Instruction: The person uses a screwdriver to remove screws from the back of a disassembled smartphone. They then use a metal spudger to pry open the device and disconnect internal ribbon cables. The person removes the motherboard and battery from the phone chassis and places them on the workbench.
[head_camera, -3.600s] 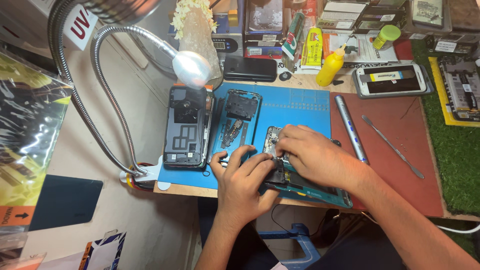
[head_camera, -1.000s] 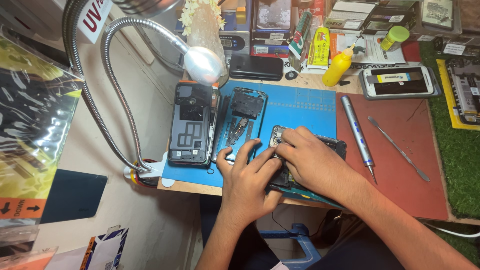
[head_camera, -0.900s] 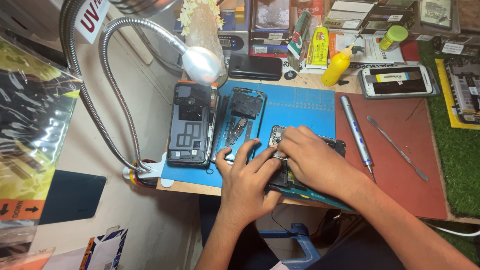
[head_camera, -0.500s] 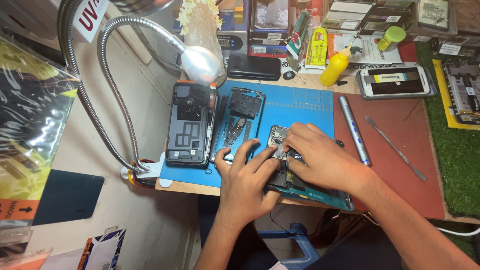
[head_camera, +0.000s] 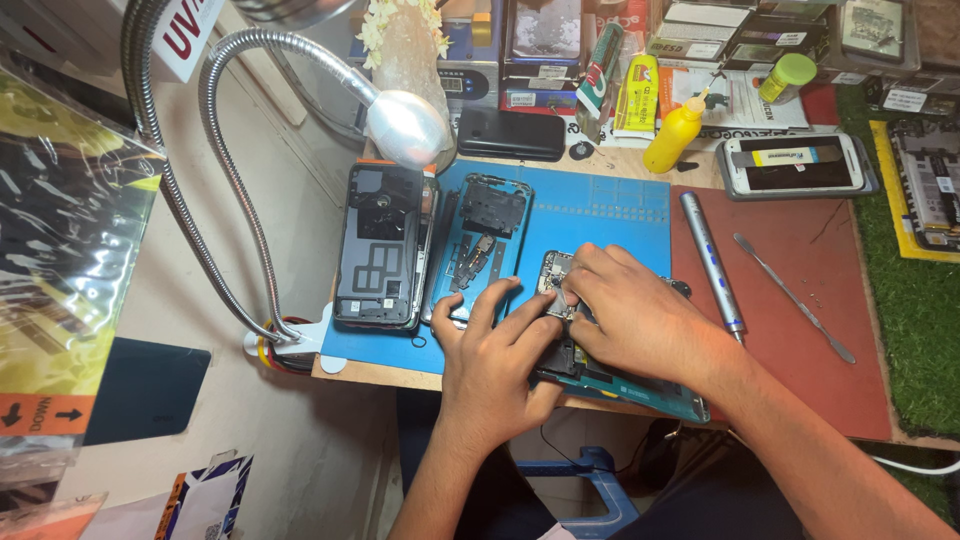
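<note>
An opened phone body (head_camera: 600, 375) lies at the front edge of the blue work mat (head_camera: 600, 215), mostly covered by both hands. My left hand (head_camera: 492, 365) rests on its left side, fingers spread and pressing down. My right hand (head_camera: 630, 318) pinches at a small circuit board (head_camera: 553, 272) at the phone's top end. To the left lie a black back cover (head_camera: 380, 245) and a phone frame (head_camera: 476, 240) with loose parts on it.
A grey electric screwdriver (head_camera: 712, 262) and a metal pry tool (head_camera: 792, 297) lie on the red mat (head_camera: 800, 340) to the right. A gooseneck lamp (head_camera: 405, 125) hangs over the back cover. A yellow bottle (head_camera: 672, 135), a white phone (head_camera: 795, 165) and boxes line the back.
The camera has shifted slightly. Both hands stay on the opened phone; my right fingers have moved a little at the small board.
</note>
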